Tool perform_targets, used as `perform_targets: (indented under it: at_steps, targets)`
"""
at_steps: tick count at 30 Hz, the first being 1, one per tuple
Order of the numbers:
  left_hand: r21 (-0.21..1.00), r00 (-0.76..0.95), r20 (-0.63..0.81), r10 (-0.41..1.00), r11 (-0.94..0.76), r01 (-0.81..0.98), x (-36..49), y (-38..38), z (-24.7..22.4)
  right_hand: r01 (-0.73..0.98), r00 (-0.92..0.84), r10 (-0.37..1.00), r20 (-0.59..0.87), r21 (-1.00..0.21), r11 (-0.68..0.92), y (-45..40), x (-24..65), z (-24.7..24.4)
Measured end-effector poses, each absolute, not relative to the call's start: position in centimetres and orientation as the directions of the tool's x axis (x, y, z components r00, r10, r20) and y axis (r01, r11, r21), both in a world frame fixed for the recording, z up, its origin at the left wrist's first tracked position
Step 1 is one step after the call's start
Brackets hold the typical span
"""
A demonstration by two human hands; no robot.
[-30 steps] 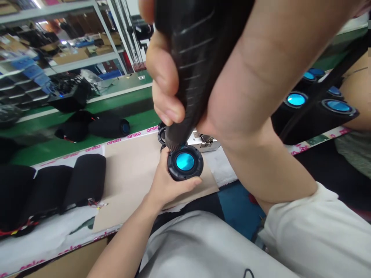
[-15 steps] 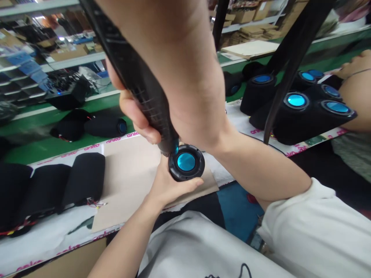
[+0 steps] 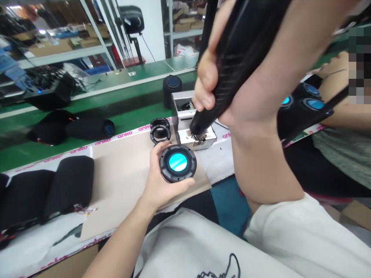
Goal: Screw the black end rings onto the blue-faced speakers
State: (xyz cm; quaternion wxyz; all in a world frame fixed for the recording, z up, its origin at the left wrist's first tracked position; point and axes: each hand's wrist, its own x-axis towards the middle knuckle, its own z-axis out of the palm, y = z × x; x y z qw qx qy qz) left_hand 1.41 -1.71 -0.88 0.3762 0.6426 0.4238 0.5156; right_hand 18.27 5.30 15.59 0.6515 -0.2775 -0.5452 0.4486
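Observation:
My left hand [image 3: 162, 181] is wrapped round a black cylindrical speaker [image 3: 164, 166], its end with a shiny blue disc and black ring facing up toward me. My right hand [image 3: 220, 85] grips a black electric screwdriver [image 3: 228, 65], tilted with its tip down. That tip is at the front of a small metal screw feeder box [image 3: 179, 104], where small dark screws show; whether a screw is on the bit cannot be made out. Beside the feeder, two loose black rings [image 3: 160, 133] rest behind the held speaker.
Black fabric-covered speaker bodies [image 3: 72, 181] with loose wires lie at left. A brown cardboard sheet [image 3: 116, 173] covers part of the bench. Another speaker [image 3: 172, 87] stands on the green belt [image 3: 139, 94]. At right, a co-worker's arm [image 3: 333, 85] is near several blue-ended speakers [image 3: 314, 104].
My right hand has moved the screwdriver from the speaker's rim, to the right, over to the screw feeder. The view has turned, revealing the feeder and loose rings. My left hand still holds the speaker.

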Motion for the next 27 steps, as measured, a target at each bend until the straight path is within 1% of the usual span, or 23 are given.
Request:
perform_targets:
  at_steps: [1,2,3,5,7,10,11,14,16,18,20,22,27]
  targets:
    - [0.917,0.110,0.353,0.929,-0.367,0.156,1.4,-1.7,-0.9,-0.266,0.074,0.840,0.537,-0.802,0.535,6.0,19.0,14.4]
    - [0.913,0.111,0.364,0.925,-0.377,0.156,1.4,-1.7,-0.9,-0.210,0.056,0.830,0.555,-0.806,0.553,6.7,19.6,13.1]
    - [0.908,0.111,0.376,0.920,-0.390,0.155,1.4,-1.7,-0.9,-0.174,0.096,0.831,0.548,-0.813,0.556,7.3,20.0,11.9]
    - [0.897,0.110,0.402,0.909,-0.415,0.154,1.3,-1.7,-1.0,-0.117,0.110,0.846,0.522,-0.838,0.533,8.3,20.3,10.2]
    - [0.885,0.112,0.423,0.899,-0.437,0.159,1.2,-1.6,-1.0,-0.129,0.155,0.833,0.531,-0.825,0.550,8.8,20.1,9.3]
    - [0.869,0.123,0.449,0.885,-0.465,0.171,1.1,-1.5,-1.0,-0.160,0.195,0.808,0.556,-0.795,0.586,8.9,19.8,8.8]
    - [0.865,0.127,0.456,0.881,-0.472,0.171,1.1,-1.5,-1.0,-0.165,0.182,0.815,0.550,-0.800,0.577,8.8,19.8,8.6]
    - [0.857,0.125,0.473,0.872,-0.488,0.164,1.1,-1.5,-1.1,-0.180,0.117,0.866,0.486,-0.847,0.500,8.3,20.1,7.8]
    - [0.859,0.126,0.472,0.872,-0.488,0.157,1.1,-1.4,-1.3,-0.213,0.120,0.892,0.436,-0.866,0.452,7.7,20.6,7.5]
    - [0.862,0.134,0.469,0.873,-0.485,0.147,1.0,-1.4,-1.4,-0.253,0.175,0.872,0.458,-0.835,0.489,7.0,21.1,7.9]
    - [0.861,0.144,0.471,0.870,-0.489,0.141,1.0,-1.3,-1.4,-0.262,0.197,0.832,0.519,-0.789,0.555,6.5,21.4,8.7]
    - [0.855,0.146,0.480,0.865,-0.498,0.145,0.9,-1.2,-1.5,-0.226,0.201,0.814,0.545,-0.782,0.580,6.5,21.4,9.4]
    - [0.849,0.158,0.488,0.858,-0.509,0.143,0.8,-1.1,-1.5,-0.122,0.162,0.835,0.526,-0.829,0.546,8.0,20.4,9.1]
